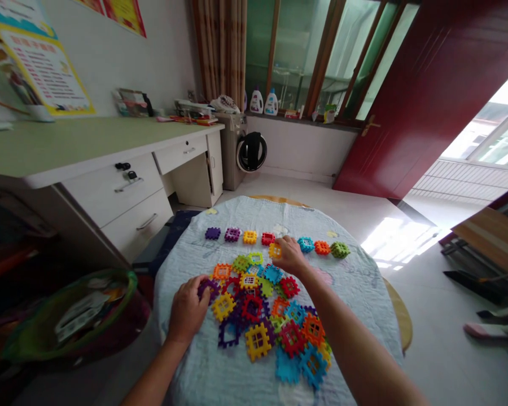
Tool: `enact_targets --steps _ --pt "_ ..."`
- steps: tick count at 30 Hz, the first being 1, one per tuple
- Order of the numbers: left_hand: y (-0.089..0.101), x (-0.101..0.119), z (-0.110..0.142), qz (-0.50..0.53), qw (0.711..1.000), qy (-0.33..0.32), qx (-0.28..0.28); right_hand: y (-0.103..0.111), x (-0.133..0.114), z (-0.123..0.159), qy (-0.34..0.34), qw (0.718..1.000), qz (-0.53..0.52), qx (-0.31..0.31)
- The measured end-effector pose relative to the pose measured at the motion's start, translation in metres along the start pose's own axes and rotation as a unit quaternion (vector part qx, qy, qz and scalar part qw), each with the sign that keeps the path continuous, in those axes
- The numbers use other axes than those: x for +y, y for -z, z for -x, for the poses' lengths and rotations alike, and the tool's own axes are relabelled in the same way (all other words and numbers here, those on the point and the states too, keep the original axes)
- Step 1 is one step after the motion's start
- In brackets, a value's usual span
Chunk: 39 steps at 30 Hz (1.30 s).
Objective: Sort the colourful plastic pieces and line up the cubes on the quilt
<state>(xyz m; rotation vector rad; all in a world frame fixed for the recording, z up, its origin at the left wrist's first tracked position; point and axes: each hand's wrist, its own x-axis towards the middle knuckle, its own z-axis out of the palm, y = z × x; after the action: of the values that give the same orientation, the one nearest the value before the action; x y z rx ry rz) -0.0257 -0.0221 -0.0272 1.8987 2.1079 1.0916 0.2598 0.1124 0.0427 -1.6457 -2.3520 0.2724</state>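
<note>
My left hand (188, 309) is at the left edge of a heap of colourful plastic interlocking window blocks, fingers closed on a purple block (209, 289). Farther out, my right hand (290, 255) grips a yellow block (275, 251) by its right side, near a row of blocks. From left to right the row shows a dark purple block (212, 233), a purple one (232, 234), a yellow one (249, 237) and a red one (268, 238). Past my right hand come a blue block (305, 244), an orange block (322, 247) and a green block (340, 250).
A pale blue cloth (178, 282) covers the round table. A basket (131, 282) stands on the floor at left, below a desk (110, 138). Behind are a washing machine (232, 152) with its door open and a red door (389, 107).
</note>
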Motion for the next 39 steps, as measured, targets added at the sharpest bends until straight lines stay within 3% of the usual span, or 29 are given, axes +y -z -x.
enact_targets --steps 5,9,22,27,32,35,39 --pt "0.0 0.0 0.001 0.015 1.0 0.013 0.007 -0.017 -0.027 -0.054 0.023 0.998 0.044 -0.037" --pt "0.001 0.001 0.002 0.012 1.0 0.018 0.011 -0.03 -0.038 -0.081 0.028 0.997 0.051 -0.052" --pt "-0.001 0.0 0.004 0.0 1.0 0.021 0.003 -0.046 -0.047 -0.114 0.031 0.994 0.054 -0.087" --pt "0.0 0.001 0.004 -0.001 1.0 0.018 0.006 -0.046 -0.047 -0.108 0.027 0.996 0.04 -0.075" --pt "0.0 0.002 0.004 0.002 1.0 0.016 0.008 -0.026 -0.035 -0.088 0.012 1.0 -0.009 -0.013" --pt "0.001 0.002 0.003 0.0 1.0 0.011 0.008 -0.012 -0.011 -0.056 0.014 0.996 -0.074 0.05" --pt "0.0 0.002 0.002 -0.006 1.0 0.001 0.005 -0.003 0.038 0.015 0.014 0.986 -0.141 0.089"
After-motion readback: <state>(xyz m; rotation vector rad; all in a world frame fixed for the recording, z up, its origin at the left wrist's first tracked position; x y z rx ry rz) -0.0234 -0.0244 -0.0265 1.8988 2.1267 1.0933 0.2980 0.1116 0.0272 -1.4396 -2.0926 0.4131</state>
